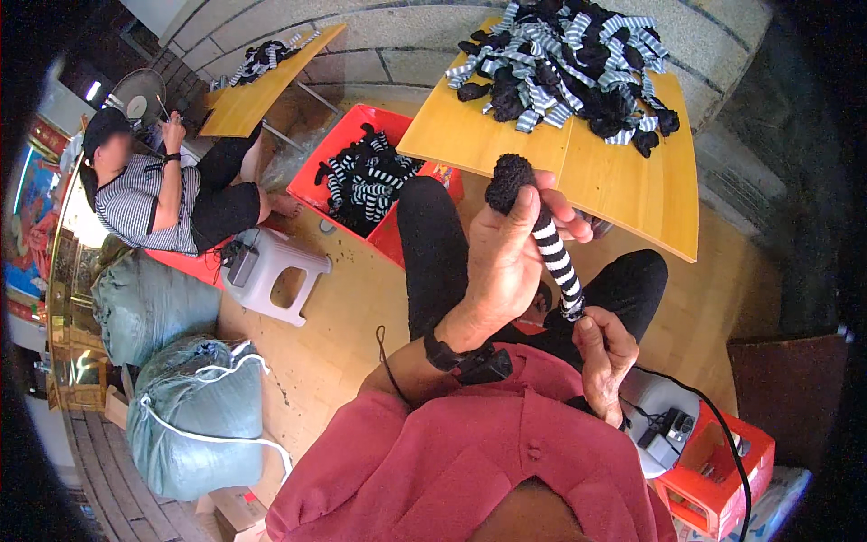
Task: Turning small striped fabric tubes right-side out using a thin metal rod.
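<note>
My left hand (498, 262) is closed round the upper part of a stuffed plush limb (555, 251), a slim tube with black and white stripes. At its top is a rounded, fuzzy black end (508, 181), next to my thumb. The limb slants down to the right, above my lap. My right hand (607, 357) pinches its dark lower end between thumb and fingers; whether a small tool is in that grip cannot be made out.
A yellow table (632, 194) ahead carries a heap of striped and black fabric pieces (569, 68). Left of it, a red bin (312, 172) holds striped pieces. Farther left, a person (149, 185) sits near a grey plastic stool (271, 271). Green sacks (194, 434) stand at lower left.
</note>
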The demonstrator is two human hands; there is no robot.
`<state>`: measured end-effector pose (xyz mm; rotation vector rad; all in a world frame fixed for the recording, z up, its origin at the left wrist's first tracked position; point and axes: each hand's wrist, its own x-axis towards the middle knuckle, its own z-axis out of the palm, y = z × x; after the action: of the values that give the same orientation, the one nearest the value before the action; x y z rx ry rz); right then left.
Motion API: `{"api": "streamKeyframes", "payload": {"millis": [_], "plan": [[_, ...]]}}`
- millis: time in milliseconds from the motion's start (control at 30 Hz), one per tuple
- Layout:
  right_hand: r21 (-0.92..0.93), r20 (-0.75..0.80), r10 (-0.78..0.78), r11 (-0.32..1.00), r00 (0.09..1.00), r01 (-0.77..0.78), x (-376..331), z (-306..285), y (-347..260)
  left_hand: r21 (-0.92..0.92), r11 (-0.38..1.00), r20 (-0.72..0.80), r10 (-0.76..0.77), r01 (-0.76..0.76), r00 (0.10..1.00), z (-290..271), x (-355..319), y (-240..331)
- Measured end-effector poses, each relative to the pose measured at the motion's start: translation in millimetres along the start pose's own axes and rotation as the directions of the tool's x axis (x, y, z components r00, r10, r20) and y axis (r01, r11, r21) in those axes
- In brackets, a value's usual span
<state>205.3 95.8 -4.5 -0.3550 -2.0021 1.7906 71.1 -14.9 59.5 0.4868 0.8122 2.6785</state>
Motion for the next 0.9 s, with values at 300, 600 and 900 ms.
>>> {"api": "streamKeyframes", "payload": {"millis": [300,600,900], "plan": [[0.381,0.265,0.407,0.789,0.874,-0.483,25,1,-16,-0.102,0.989,0.077,-0.099,0.107,0.992,2,-20,-37],[0.097,0.326,0.251,0.950,0.911,-0.296,73,-23,-14,0.098,0.993,0.057,0.053,-0.058,0.997,-11,20,3],[0.440,0.674,0.210,0.655,0.708,-0.614,92,-32,15,0.113,0.992,0.132,0.033,-0.048,0.991,-5,27,-15]]}}
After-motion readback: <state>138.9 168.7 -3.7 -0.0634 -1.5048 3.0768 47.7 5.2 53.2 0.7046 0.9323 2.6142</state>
